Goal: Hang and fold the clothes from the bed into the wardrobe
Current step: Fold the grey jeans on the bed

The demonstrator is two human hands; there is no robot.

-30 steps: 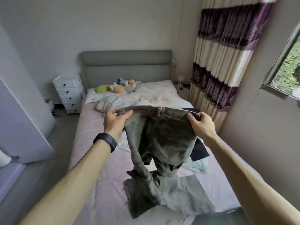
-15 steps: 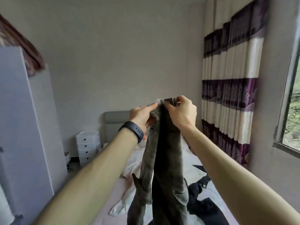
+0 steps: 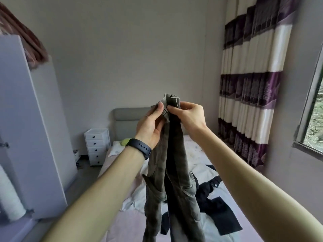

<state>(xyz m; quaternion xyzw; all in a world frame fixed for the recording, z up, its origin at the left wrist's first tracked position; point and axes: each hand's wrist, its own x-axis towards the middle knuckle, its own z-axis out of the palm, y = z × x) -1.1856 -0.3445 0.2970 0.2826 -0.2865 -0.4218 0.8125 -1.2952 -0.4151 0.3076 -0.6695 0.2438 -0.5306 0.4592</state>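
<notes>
**A:** Where are the trousers (image 3: pixel 174 154) right now?

**B:** Up in the air over the bed (image 3: pixel 129 222), doubled lengthwise. The left hand (image 3: pixel 150 123) and right hand (image 3: pixel 188 117) sit close together at the waistband, each pinching it between thumb and fingers, and the legs hang straight down out of the bottom of the view.

**A:** What could go wrong from here?

**B:** The hold is only a fingertip pinch on a thick, stacked waistband. I'd guess the weight of the hanging legs could pull one layer free, and then the halves would slide out of line and the fold would come out crooked. I can't see the hems, so they may brush the black garment (image 3: pixel 215 206) lying beneath and drag it along on a swing toward the wardrobe (image 3: pixel 35 137).

**A:** Count things for me.

**B:** One pair of trousers, two legs hanging. Two hands, both on it. One black garment on the bed, plus white cloth (image 3: pixel 136 198); whether that is clothing or bedding I cannot tell. One wardrobe at the left, one white drawer unit (image 3: pixel 97 147) beside the bed, one striped curtain (image 3: pixel 253 102)
</notes>
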